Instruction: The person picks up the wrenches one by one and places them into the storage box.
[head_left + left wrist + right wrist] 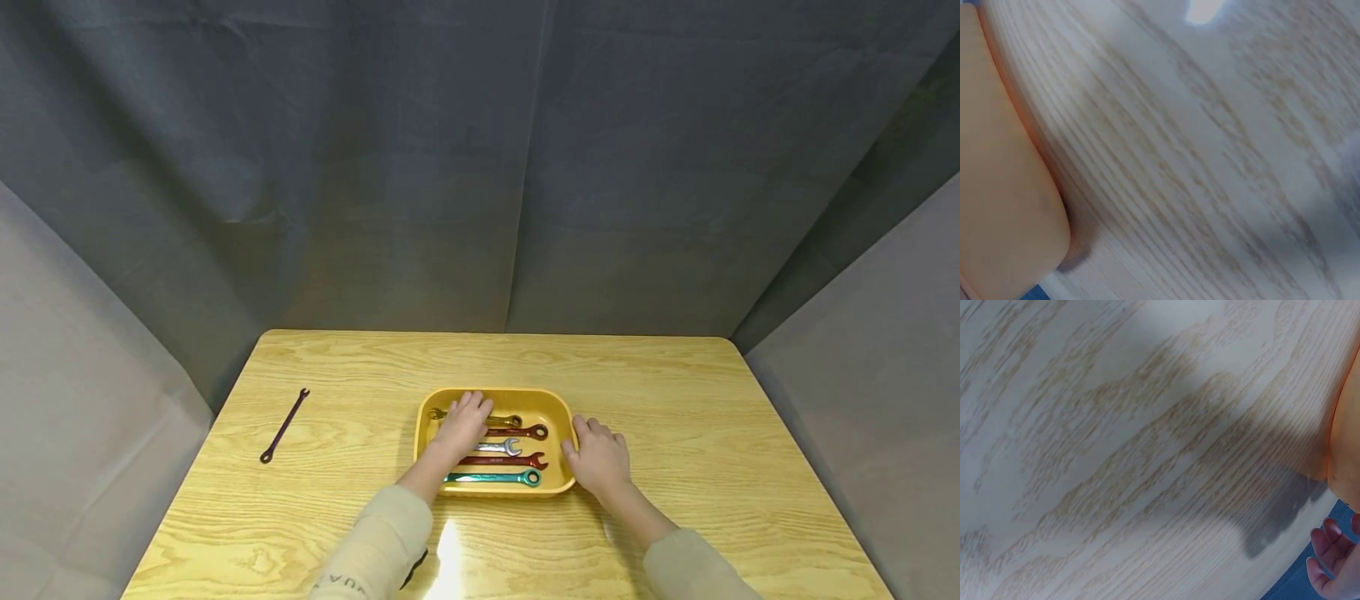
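Observation:
A yellow tray (555, 408) sits mid-table with several combination wrenches lying side by side in it: a gold wrench (504, 421), a brownish-red wrench (517, 432), a silver wrench (497, 447), a red wrench (510, 461) and a teal wrench (495, 478). My left hand (461, 429) reaches over the tray's left half, extended fingers near its far wall, and covers parts of the wrenches. My right hand (602, 458) holds the right rim, thumb at the inner side and fingers outside. The tray's side (1010, 169) fills the left of the left wrist view.
A purple wrench (285, 425) lies by itself on the wooden table (360, 400), toward the left edge. Dark grey curtains (420, 167) hang behind the table. In the right wrist view, part of the tray (1347, 444) and some fingers (1329, 540) show at the right.

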The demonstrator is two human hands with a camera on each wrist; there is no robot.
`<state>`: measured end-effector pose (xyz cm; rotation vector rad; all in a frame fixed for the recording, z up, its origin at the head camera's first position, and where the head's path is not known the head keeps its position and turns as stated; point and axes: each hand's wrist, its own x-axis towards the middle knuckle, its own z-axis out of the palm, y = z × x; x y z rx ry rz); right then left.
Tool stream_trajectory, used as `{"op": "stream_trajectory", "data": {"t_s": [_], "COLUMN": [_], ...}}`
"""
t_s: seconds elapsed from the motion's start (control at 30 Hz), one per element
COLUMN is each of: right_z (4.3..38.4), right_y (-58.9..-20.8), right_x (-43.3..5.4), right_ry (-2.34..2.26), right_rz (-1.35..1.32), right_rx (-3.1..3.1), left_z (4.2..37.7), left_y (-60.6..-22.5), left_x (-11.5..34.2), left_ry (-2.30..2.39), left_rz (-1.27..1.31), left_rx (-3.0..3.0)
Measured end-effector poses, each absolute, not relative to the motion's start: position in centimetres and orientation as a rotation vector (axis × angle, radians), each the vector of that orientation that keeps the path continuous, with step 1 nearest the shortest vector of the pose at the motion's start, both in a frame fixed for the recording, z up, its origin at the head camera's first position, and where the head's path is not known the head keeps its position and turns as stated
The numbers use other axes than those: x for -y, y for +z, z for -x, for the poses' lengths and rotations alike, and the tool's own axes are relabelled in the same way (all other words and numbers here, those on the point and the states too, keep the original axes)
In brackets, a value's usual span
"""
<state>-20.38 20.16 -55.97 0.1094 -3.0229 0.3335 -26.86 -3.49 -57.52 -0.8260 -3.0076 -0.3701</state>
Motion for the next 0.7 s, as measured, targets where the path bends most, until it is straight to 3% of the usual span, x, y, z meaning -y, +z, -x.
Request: {"op": "stream_trajectory", "data": {"t_s": [0.7], "right_z": [20.3], "right_y": [-55.81], "right_x": [-20.14], "right_ry": [0.337], "right_rz": [-0.116], "right_rx": [3.005], "left_z": [26.74], "left_y": [-57.33], "left_x": [3.55], "left_ry": [-0.403], "left_rz": [0.81], "left_rx": [3.114]}}
